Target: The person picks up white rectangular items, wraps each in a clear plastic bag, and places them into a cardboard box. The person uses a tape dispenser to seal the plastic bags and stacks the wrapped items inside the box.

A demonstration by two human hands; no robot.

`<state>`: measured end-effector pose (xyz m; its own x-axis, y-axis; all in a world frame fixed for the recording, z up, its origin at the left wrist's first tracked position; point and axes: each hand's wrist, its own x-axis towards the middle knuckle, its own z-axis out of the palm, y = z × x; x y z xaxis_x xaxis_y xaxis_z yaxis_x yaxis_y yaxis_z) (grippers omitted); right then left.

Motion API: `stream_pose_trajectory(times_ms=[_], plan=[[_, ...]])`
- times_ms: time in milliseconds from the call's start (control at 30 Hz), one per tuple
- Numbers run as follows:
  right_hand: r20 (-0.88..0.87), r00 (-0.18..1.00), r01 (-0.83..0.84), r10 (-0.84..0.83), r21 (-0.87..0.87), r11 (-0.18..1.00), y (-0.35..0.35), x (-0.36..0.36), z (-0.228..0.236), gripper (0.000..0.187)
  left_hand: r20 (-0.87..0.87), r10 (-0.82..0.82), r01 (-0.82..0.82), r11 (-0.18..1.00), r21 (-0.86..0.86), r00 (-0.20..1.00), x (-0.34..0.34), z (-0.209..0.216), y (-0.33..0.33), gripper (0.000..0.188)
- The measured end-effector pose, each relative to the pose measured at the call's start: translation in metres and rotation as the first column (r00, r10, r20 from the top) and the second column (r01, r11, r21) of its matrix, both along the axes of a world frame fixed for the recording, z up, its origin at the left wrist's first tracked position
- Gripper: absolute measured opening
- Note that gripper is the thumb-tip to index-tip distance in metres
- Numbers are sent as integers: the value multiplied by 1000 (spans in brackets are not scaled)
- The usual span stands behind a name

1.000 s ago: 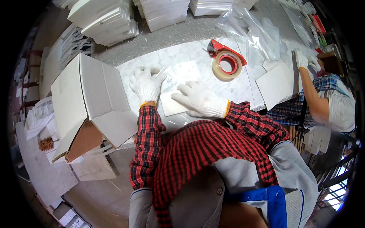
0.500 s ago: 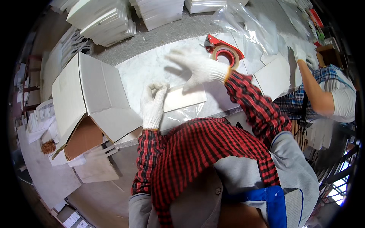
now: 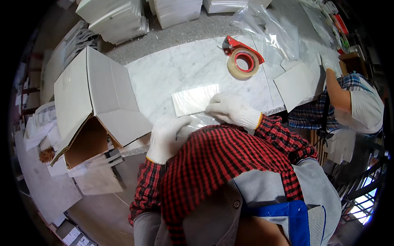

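A white rectangular slab, like a tile, lies on the marble tabletop inside a clear plastic bag, its shiny film wrinkled over the top. My right hand, in a white knit glove, is closed at the slab's lower right corner, fingers gripping the film. In a matching glove, my left hand is lower and to the left, its fingers bent together on the near edge of the bag. My checked clothing hides part of the bag's near end.
An open white carton stands tilted at the left. Beyond the slab lies a red tape dispenser with a roll of tape. Loose plastic bags and stacked white slabs sit farther back. Another person's arm works at the right.
My right hand has come down from above the slab to its near right corner. The left hand has dropped toward me, and film now covers the slab's top.
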<state>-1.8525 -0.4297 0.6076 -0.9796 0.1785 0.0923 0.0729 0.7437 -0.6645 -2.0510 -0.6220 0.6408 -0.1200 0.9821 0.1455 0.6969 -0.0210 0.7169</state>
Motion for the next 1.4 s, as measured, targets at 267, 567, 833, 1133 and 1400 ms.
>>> stream_pose_trajectory(times_ms=[267,567,833,1133,1400], plan=[[-129,992,-24,14,-75,997,-3,0,-8,32,-287,-33,17,998,-59,957,5,-13,63,39],[-367,930,47,14,157,987,80,-126,155,41,-498,-83,68,996,-49,863,9,-33,63,64],[-113,966,253,-233,617,746,151,-373,224,94,-430,-2,84,981,172,903,0,-43,59,54],[-203,939,343,-277,607,717,156,-384,193,96,-353,-25,70,991,116,935,0,-56,54,70],[-114,987,156,-109,603,782,149,-395,206,75,-183,-20,40,993,107,983,-3,-55,58,68]])
